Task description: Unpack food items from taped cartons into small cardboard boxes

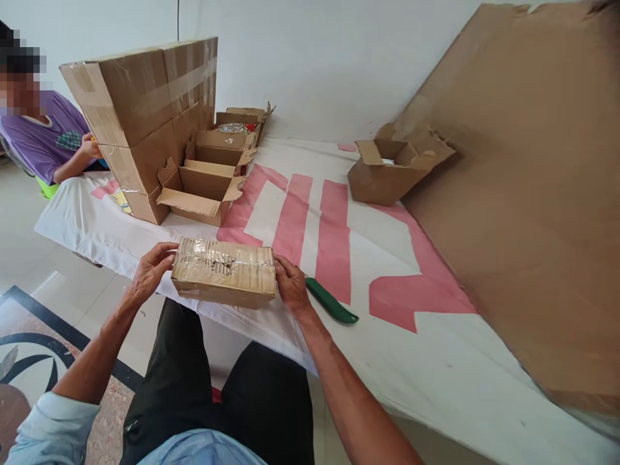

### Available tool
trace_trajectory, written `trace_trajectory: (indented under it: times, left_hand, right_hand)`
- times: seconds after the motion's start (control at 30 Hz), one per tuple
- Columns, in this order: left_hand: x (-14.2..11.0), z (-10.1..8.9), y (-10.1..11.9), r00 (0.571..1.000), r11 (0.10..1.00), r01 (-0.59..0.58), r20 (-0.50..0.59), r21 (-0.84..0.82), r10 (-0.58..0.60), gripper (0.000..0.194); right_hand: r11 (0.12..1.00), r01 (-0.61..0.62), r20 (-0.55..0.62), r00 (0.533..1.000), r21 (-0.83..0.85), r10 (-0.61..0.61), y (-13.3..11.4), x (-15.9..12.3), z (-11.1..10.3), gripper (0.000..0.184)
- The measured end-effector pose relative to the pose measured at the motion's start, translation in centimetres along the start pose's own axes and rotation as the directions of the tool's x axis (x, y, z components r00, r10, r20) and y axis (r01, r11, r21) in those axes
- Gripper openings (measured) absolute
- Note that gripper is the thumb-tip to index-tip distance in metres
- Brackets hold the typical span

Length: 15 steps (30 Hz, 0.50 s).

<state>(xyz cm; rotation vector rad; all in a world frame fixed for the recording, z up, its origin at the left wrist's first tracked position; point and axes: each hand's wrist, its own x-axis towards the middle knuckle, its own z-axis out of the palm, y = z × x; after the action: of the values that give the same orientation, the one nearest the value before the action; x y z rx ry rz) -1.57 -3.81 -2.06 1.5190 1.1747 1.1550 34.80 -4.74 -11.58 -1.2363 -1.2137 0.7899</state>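
Observation:
A small cardboard box (224, 269) is between my hands at the near edge of the table. Clear tape covers its top, where the cardboard is torn in the middle. My left hand (154, 270) grips the box's left end, thumb and fingers against it. At the opposite end, my right hand (292, 282) holds the box's right side, its fingers partly hidden by the box. Close beside my right hand lies a tool with a green handle (332, 302); its other end is hidden behind the hand.
Taped cardboard boxes (140, 97) are stacked at the left. Open boxes (203, 190) stand beside them, and another open box (382, 171) sits farther right. A large cardboard sheet (527, 194) leans along the right. Someone in a purple shirt (65, 139) sits at the far left.

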Motion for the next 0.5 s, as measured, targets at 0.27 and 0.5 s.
trace_trajectory:
  times: [0.27, 0.5]
  left_hand:
    - [-0.9, 1.5, 1.7, 0.995, 0.997, -0.082, 0.053, -0.003, 0.082, 0.039]
    - [-0.9, 1.5, 2.8, 0.997, 0.987, -0.039, 0.073, 0.153, 0.028, 0.027]
  right_hand:
    - [0.999, -0.011, -0.011, 1.000, 0.033, 0.011, 0.5, -2.3, -0.3, 0.062]
    - [0.997, -0.032, 0.004, 0.999, 0.076, 0.031, 1.2, -2.6, 0.2, 0.063]
